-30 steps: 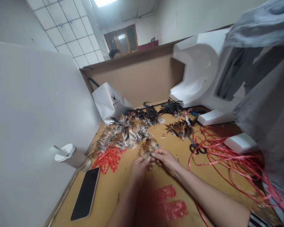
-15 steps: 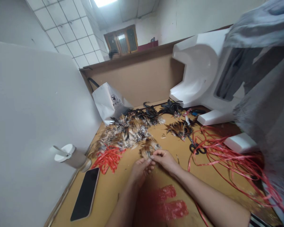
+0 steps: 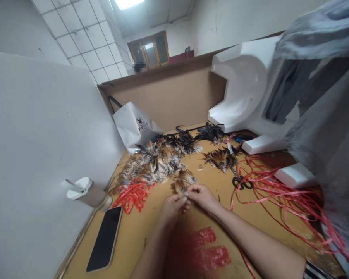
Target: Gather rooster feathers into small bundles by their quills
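Note:
My left hand [image 3: 176,205] and my right hand [image 3: 202,195] meet at the middle of the table, fingertips pinched together. Between them they grip the lower end of a small brown feather bunch [image 3: 182,180], whose plumes point away from me. The quill ends are mostly hidden by my fingers. Just beyond lies a large pile of brown, white and black feathers [image 3: 159,159]. To the right a separate brown feather bundle [image 3: 219,158] rests beside black-handled scissors [image 3: 242,183].
Short red plastic strips [image 3: 133,195] lie left of my hands, near a phone [image 3: 105,238] and a lidded cup [image 3: 88,192]. Long red plastic strands [image 3: 275,197] tangle at the right by white foam packing [image 3: 244,85]. A white paper bag [image 3: 133,126] stands at the back.
Almost nothing differs. My fingers have shifted very slightly at the base of the feather bunch, which both hands still grip.

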{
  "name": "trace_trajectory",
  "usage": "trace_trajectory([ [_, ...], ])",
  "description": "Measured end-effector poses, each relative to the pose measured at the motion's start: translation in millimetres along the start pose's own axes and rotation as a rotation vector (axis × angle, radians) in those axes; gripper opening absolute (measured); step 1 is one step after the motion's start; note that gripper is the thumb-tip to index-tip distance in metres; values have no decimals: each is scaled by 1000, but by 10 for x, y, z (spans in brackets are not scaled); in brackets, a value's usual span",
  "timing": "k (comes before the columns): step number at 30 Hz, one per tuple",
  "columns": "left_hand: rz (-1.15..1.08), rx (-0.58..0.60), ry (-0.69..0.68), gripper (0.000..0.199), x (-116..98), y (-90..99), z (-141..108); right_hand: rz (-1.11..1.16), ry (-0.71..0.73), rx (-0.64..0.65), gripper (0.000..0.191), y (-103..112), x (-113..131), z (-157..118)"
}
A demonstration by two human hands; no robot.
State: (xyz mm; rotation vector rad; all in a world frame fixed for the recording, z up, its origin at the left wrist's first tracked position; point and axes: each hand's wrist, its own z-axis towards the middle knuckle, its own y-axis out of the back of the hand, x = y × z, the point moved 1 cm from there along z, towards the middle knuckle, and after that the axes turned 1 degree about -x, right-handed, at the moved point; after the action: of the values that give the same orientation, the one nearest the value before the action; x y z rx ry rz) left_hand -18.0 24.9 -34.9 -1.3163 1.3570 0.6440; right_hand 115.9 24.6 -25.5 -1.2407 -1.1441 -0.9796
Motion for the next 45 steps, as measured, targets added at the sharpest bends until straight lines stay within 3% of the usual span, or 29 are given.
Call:
trace_trajectory([
  [6,-54,-88,-5,22,-59,20,3,-147,14,-53,24,96,2,68],
  [11,-140,-233,-41,15,-122,61,24,-662,146,-63,16,246,12,76],
  [16,-135,-229,-48,14,-116,74,24,-1139,96,-57,15,228,23,-15],
  [21,-151,-229,-47,13,-110,67,25,-1267,91,-52,10,163,-8,-30],
  [26,-171,-233,-48,15,-106,69,35,-1101,109,-103,13,203,-53,17],
  [30,-201,-210,-46,21,-101,71,29,-671,77,-44,9,249,-61,81],
  [38,-288,-92,60,21,-49,63,22,106,-159,35,21,219,-7,108],
  [45,-301,-11,107,18,-46,12,-22,321,-238,65,26,157,-13,65],
])
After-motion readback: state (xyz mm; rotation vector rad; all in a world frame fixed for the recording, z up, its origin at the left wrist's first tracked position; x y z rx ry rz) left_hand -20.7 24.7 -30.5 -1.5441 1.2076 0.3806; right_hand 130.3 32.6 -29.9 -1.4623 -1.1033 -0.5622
